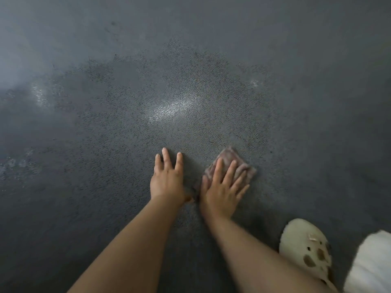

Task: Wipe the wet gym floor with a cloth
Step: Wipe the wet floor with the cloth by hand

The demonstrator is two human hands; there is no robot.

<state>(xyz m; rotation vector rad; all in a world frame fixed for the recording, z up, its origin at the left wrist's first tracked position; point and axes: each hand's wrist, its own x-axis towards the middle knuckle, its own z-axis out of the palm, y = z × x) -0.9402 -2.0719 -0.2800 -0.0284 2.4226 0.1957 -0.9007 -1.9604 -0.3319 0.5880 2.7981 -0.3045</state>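
A small folded grey-pink cloth [231, 158] lies flat on the dark grey textured gym floor [131, 144]. My right hand [222, 187] presses down on the cloth with fingers straight and spread, covering its near half. My left hand [168, 176] rests flat on the bare floor just to the left of the cloth, fingers straight. A wet, speckled patch [173, 106] with a bright glare spreads over the floor beyond both hands.
A cream perforated clog [306, 248] on my foot stands at the lower right, with white fabric [372, 265] beside it at the frame's edge. More shiny wet streaks [40, 94] show at the far left.
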